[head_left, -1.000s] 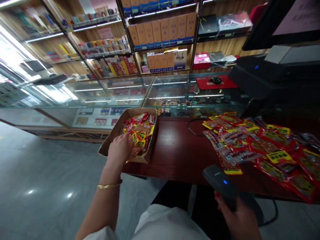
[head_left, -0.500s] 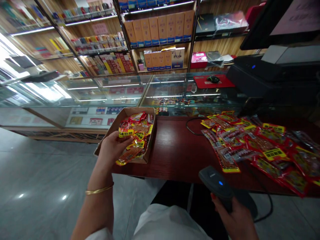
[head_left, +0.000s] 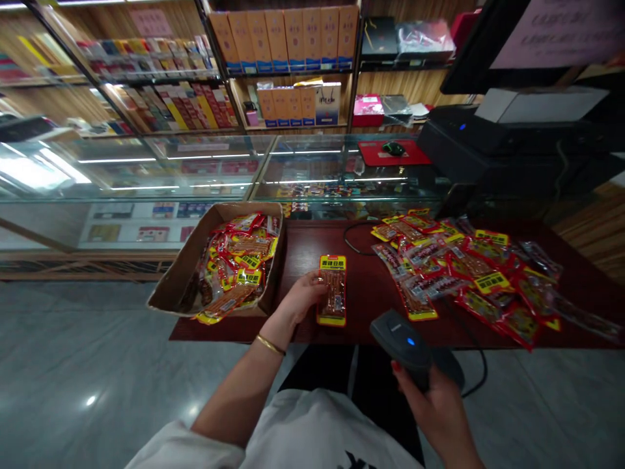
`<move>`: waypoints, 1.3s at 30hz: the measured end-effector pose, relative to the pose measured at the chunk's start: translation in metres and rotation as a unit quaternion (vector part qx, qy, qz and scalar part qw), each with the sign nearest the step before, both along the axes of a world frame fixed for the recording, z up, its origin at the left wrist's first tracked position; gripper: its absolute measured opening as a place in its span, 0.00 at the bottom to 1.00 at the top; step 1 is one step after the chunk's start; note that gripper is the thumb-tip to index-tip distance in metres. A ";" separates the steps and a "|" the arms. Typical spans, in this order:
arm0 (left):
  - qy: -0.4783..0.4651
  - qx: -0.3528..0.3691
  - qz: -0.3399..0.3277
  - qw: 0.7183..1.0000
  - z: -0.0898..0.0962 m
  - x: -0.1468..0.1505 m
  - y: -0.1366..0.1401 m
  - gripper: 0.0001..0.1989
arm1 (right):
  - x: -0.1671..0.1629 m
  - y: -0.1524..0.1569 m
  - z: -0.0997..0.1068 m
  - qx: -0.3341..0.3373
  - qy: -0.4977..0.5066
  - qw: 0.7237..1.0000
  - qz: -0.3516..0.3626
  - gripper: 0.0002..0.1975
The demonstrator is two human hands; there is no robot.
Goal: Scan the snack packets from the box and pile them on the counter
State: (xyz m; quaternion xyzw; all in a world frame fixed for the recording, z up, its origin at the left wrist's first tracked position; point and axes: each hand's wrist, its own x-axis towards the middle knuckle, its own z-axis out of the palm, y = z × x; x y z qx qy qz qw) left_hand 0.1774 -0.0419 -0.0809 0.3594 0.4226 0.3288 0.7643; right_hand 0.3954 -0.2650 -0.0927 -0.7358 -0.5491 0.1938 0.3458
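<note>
Between the thumb and fingers of my left hand [head_left: 306,296] is the left edge of a snack packet [head_left: 334,293], yellow at both ends with brown sticks showing through its clear middle. The packet is over the dark red table [head_left: 305,244]; whether it touches the wood I cannot tell. My right hand [head_left: 437,397] grips the handle of a black barcode scanner [head_left: 403,342] with a blue light, in front of the table's near edge. To the left, an open cardboard box [head_left: 170,277] holds many similar packets. A loose pile of packets [head_left: 449,267] covers the table's right part.
Behind the table runs a glass display counter [head_left: 195,169] bearing a red mouse pad [head_left: 368,153] with a mouse [head_left: 393,148]. A black printer-like machine [head_left: 488,146] and a monitor [head_left: 537,39] stand at the right. A cable [head_left: 354,251] lies on the table.
My left hand has moved right from the box to over the table, with a packet in it. The scanner stays in my right hand. The view has shifted somewhat to the right.
</note>
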 end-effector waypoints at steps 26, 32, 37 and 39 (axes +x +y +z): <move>0.047 -0.010 -0.086 0.995 0.009 -0.003 0.003 0.20 | -0.016 0.000 0.018 -0.062 0.065 0.992 0.088 0.17; -0.030 -0.092 -0.032 0.995 0.008 0.022 0.006 0.13 | -0.014 -0.002 0.025 -0.043 0.101 0.992 0.067 0.14; -0.111 -0.141 -0.125 0.976 0.022 0.096 0.011 0.14 | -0.011 -0.007 0.030 -0.032 0.109 0.994 0.008 0.12; -0.135 -0.138 -0.180 0.964 0.039 0.143 0.015 0.15 | -0.011 -0.009 0.032 -0.045 0.109 0.993 -0.011 0.12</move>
